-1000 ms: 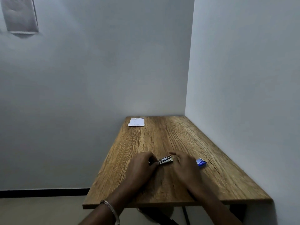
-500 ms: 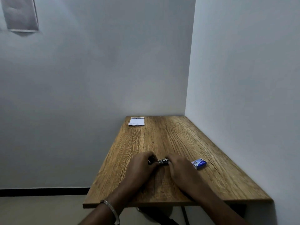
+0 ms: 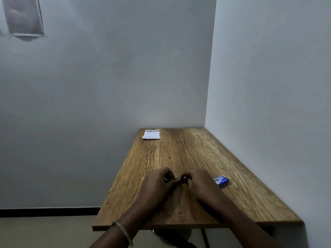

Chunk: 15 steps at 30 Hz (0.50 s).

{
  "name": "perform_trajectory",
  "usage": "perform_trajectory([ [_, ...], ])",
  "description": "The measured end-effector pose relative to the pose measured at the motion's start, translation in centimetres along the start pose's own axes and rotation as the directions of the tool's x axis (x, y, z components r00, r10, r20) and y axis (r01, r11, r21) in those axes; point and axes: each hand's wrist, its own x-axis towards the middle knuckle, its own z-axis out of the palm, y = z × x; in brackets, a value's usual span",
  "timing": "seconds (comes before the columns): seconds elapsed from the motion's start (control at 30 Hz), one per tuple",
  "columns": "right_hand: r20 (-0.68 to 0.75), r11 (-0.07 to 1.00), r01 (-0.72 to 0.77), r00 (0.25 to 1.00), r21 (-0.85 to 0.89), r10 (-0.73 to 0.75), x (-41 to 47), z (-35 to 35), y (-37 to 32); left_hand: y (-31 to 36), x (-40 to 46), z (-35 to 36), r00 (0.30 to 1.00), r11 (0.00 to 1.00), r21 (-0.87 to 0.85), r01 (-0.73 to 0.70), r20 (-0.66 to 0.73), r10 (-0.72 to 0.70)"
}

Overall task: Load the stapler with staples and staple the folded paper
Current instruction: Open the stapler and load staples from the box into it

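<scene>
A small dark stapler point(image 3: 177, 179) with a metal part lies between my two hands near the middle of the wooden table point(image 3: 188, 153). My left hand point(image 3: 157, 181) grips its left end and my right hand point(image 3: 199, 181) closes over its right end, so most of the stapler is hidden. A small blue and white staple box point(image 3: 221, 181) lies just right of my right hand. The folded white paper point(image 3: 151, 134) rests flat at the far left corner of the table.
The table stands in a corner, with walls behind it and along its right side point(image 3: 268, 104). Its left edge drops off to the floor point(image 3: 44, 231). A grey sheet point(image 3: 24, 16) hangs on the back wall, top left.
My right hand has slid left over the stapler, covering more of its metal part. The staple box, half hidden before, now lies fully in view. My left hand has stayed put.
</scene>
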Motion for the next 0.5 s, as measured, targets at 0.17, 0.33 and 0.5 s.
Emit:
perform_trajectory([
  [0.17, 0.010, 0.999, 0.020, 1.000, 0.037, -0.020, -0.1, 0.4, -0.3, 0.0, 0.1, -0.1, 1.000, 1.000, 0.010, 0.002, 0.000, -0.002],
  [0.33, -0.135, 0.967, -0.071, 0.985, 0.246, 0.107, -0.6, 0.4, 0.0, 0.1, 0.0, -0.2, 1.000, 1.000, 0.012, 0.006, 0.003, -0.006],
  [0.5, -0.052, 0.662, -0.310, 0.883, 0.682, 0.466, -1.0, 0.2, -0.5, 0.4, -0.1, -0.4, 1.000, 0.999, 0.042, -0.019, -0.009, 0.019],
])
